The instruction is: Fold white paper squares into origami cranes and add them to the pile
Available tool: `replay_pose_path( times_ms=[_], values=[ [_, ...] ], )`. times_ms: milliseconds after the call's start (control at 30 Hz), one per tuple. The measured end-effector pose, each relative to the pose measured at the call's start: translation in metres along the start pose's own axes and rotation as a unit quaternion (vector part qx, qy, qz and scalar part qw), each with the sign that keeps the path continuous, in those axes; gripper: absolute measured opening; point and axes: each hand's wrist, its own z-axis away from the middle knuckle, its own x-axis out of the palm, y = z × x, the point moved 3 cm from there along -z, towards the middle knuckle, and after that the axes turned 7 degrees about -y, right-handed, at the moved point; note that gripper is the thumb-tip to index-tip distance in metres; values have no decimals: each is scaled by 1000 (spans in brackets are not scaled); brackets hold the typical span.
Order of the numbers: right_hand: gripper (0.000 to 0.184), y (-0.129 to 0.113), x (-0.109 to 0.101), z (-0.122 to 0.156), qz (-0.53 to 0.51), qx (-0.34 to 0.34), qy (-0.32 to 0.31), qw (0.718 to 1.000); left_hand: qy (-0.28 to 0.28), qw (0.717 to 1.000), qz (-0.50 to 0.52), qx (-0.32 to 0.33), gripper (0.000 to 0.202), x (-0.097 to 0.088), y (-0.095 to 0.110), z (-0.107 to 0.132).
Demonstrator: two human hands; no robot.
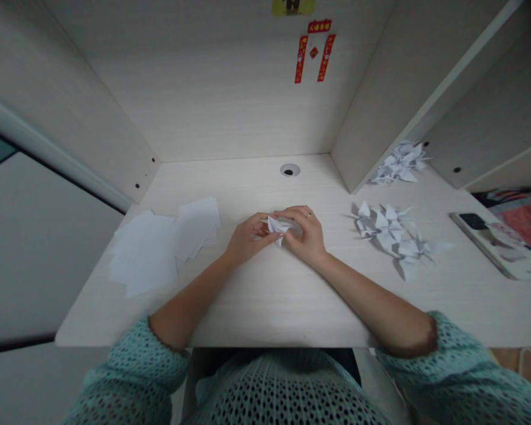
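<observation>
Both hands meet at the middle of a pale wooden desk (265, 307) around a small piece of folded white paper (276, 226). My left hand (248, 237) pinches the paper's left side with curled fingers. My right hand (304, 233), a ring on one finger, closes over its right side. The paper stands partly folded, with pointed flaps showing between the fingers; its lower part is hidden by them.
Flat white paper sheets (159, 245) lie spread at the left. Several folded paper cranes (392, 236) sit at the right, more cranes (400, 162) on a side shelf behind. A phone (495, 242) lies far right. A cable hole (289, 170) is at the back.
</observation>
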Motion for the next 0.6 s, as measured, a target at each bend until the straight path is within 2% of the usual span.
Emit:
replay_pose_path(
  times_ms=[133,233,433,600],
  values=[
    [34,1,1,1,0,6,-6,1000,-7,1000,22,-9,42,2,-5,-2],
    [25,3,1,2,-9,18,15,1000,-6,999,45,-17,44,-1,-9,-4],
    [7,8,-2,4,-25,88,36,995,-5,998,52,-24,46,-4,-12,-6],
    [4,13,-2,6,-15,147,42,988,-3,999,27,-23,46,-3,-8,-3]
  ],
)
